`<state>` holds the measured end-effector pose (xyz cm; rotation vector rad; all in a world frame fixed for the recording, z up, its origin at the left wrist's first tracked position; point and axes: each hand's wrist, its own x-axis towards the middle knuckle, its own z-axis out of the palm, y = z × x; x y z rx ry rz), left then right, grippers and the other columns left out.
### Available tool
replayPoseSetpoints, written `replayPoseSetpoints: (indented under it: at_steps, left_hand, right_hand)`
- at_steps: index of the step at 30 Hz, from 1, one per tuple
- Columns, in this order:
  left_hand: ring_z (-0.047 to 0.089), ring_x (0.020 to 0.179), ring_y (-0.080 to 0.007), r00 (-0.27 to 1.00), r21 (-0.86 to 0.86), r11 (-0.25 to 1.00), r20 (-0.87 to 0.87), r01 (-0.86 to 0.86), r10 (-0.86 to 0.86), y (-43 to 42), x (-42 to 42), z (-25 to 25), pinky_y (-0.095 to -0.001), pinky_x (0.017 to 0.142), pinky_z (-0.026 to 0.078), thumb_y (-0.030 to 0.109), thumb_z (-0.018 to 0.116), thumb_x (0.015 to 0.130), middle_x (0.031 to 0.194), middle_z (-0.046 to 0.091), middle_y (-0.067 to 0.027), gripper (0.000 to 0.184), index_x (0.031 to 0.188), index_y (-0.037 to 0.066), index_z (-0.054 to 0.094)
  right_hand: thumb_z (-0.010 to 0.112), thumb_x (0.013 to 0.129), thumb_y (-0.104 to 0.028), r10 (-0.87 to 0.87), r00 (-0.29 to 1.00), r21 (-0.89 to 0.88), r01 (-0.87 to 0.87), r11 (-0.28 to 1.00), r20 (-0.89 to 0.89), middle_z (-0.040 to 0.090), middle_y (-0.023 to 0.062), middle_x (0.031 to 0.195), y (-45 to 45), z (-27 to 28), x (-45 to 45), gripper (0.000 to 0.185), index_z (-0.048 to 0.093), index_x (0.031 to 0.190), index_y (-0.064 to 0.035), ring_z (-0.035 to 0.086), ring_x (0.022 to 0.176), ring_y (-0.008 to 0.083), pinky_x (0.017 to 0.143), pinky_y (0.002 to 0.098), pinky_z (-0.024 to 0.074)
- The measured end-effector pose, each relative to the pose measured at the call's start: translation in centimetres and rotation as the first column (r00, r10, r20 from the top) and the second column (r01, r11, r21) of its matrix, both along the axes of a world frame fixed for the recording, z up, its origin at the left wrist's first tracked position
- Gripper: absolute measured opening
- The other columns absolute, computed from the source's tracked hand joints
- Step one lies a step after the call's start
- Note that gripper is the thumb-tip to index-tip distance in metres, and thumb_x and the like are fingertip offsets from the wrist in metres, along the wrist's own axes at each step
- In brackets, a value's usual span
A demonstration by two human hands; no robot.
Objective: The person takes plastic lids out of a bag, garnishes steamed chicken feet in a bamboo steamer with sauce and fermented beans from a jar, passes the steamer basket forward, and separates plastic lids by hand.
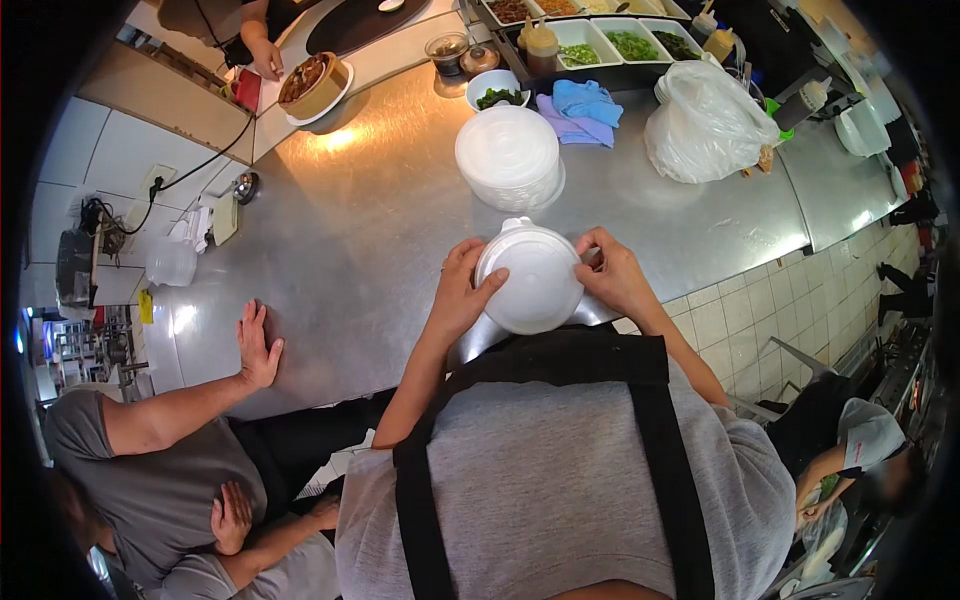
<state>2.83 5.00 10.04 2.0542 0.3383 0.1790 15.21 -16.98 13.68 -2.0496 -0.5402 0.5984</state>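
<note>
Close to my body, at the near edge of the steel counter [380, 200], is a round white plastic bowl with a lid [535, 285]; a small tab sticks out at its far side. My left hand [464, 288] grips its left side, thumb on top of the lid and fingers around the rim. At the right rim, my right hand [612, 272] has its fingers curled and pinched against the edge. Just beyond stands a stack of round white plastic lids or containers [507, 150]. What is inside the bowl is hidden.
Farther back are a bowl of dark greens [497, 92], blue and purple cloths [583, 108], a filled plastic bag [705, 125] and trays of toppings [632, 45]. A bamboo steamer [316, 84] sits back left. A co-worker's hand [258, 345] rests on the counter at left.
</note>
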Motion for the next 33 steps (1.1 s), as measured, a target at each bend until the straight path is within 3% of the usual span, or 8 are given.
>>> replayPoseSetpoints:
  at_steps: [7, 10, 13, 17, 19, 22, 28, 33]
  left_hand:
    - [0.045, 0.118, -0.0326, 1.0, -0.033, 0.999, -0.017, 0.002, -0.002, 0.1, 0.0, -1.3, -0.0386, 0.1, 0.035, 0.033, 0.07, 0.077, 0.125, 0.047, -0.0204, 0.058, 0.122, 0.001, 0.052]
    - [0.049, 0.115, -0.0315, 0.998, -0.106, 0.994, -0.049, 0.025, -0.03, 0.7, -0.1, -0.5, -0.0375, 0.098, 0.038, 0.032, 0.071, 0.076, 0.122, 0.05, -0.0192, 0.06, 0.124, 0.003, 0.051]
    - [0.052, 0.111, -0.0303, 0.997, -0.125, 0.99, -0.032, 0.063, -0.067, 0.6, 0.1, 0.2, -0.0368, 0.096, 0.04, 0.03, 0.073, 0.075, 0.119, 0.053, -0.0178, 0.061, 0.126, 0.004, 0.05]
    - [0.052, 0.113, -0.0299, 0.996, -0.064, 0.994, -0.022, 0.085, -0.086, 0.9, 0.0, -0.3, -0.0365, 0.096, 0.04, 0.029, 0.073, 0.075, 0.12, 0.053, -0.018, 0.062, 0.127, 0.005, 0.05]
    - [0.051, 0.114, -0.0293, 0.996, -0.128, 0.99, -0.063, 0.062, -0.071, 0.9, -0.2, -0.2, -0.0364, 0.097, 0.04, 0.027, 0.073, 0.075, 0.122, 0.052, -0.0182, 0.063, 0.128, 0.005, 0.048]
    - [0.048, 0.116, -0.0256, 0.997, -0.212, 0.976, -0.043, 0.051, -0.061, 0.1, -0.5, 0.3, -0.035, 0.098, 0.039, 0.021, 0.072, 0.077, 0.127, 0.049, -0.0162, 0.063, 0.132, 0.006, 0.045]
    - [0.046, 0.118, -0.0224, 0.997, -0.348, 0.935, -0.002, 0.07, -0.075, -0.1, -0.4, -0.8, -0.0344, 0.099, 0.037, 0.015, 0.072, 0.078, 0.132, 0.046, -0.013, 0.066, 0.136, 0.007, 0.04]
    - [0.046, 0.118, -0.0233, 0.997, -0.395, 0.915, 0.036, 0.083, -0.075, -0.6, 0.0, -0.6, -0.0346, 0.1, 0.037, 0.01, 0.071, 0.077, 0.13, 0.046, -0.0137, 0.066, 0.135, 0.007, 0.04]
  right_hand:
    - [0.067, 0.075, -0.019, 0.127, 0.992, -0.04, -0.126, 0.991, 0.017, 0.061, 0.0127, 0.09, 0.1, -0.7, 0.1, 0.029, 0.055, 0.097, -0.0041, 0.061, 0.075, 0.0254, 0.069, 0.0364, 0.048]
    - [0.066, 0.076, -0.022, 0.22, 0.957, -0.181, -0.186, 0.966, 0.188, 0.061, 0.0136, 0.093, 1.5, 0.1, 0.7, 0.03, 0.059, 0.099, -0.0043, 0.061, 0.083, 0.0295, 0.074, 0.0383, 0.0481]
    - [0.065, 0.078, -0.022, 0.215, 0.907, -0.056, -0.209, 0.976, 0.363, 0.061, 0.0148, 0.096, 3.9, -0.1, 1.1, 0.029, 0.062, 0.101, -0.0047, 0.06, 0.089, 0.0323, 0.078, 0.0405, 0.0476]
    - [0.064, 0.079, -0.019, 0.269, 0.819, -0.073, -0.27, 0.96, 0.508, 0.062, 0.0143, 0.093, 5.3, -1.6, 1.2, 0.027, 0.063, 0.102, -0.005, 0.061, 0.086, 0.0328, 0.077, 0.0408, 0.0486]
    - [0.064, 0.078, -0.017, 0.259, 0.787, -0.063, -0.271, 0.96, 0.56, 0.063, 0.014, 0.091, 5.0, -1.3, 0.3, 0.025, 0.063, 0.099, -0.0048, 0.061, 0.084, 0.0331, 0.075, 0.0405, 0.0491]
    - [0.064, 0.077, -0.014, 0.28, 0.823, -0.065, -0.286, 0.956, 0.494, 0.064, 0.0143, 0.089, 4.9, -0.5, 0.4, 0.022, 0.063, 0.097, -0.0039, 0.062, 0.08, 0.0336, 0.073, 0.0402, 0.0495]
    - [0.065, 0.076, -0.011, 0.321, 0.932, -0.121, -0.304, 0.945, 0.167, 0.065, 0.0144, 0.088, 4.8, 0.2, 2.0, 0.021, 0.061, 0.095, -0.0026, 0.064, 0.078, 0.0265, 0.073, 0.0363, 0.0503]
    - [0.067, 0.075, -0.014, 0.318, 0.914, -0.108, -0.3, 0.948, 0.253, 0.065, 0.0155, 0.087, 4.8, 0.2, 1.8, 0.023, 0.059, 0.094, -0.0032, 0.064, 0.08, 0.0296, 0.073, 0.0386, 0.0492]
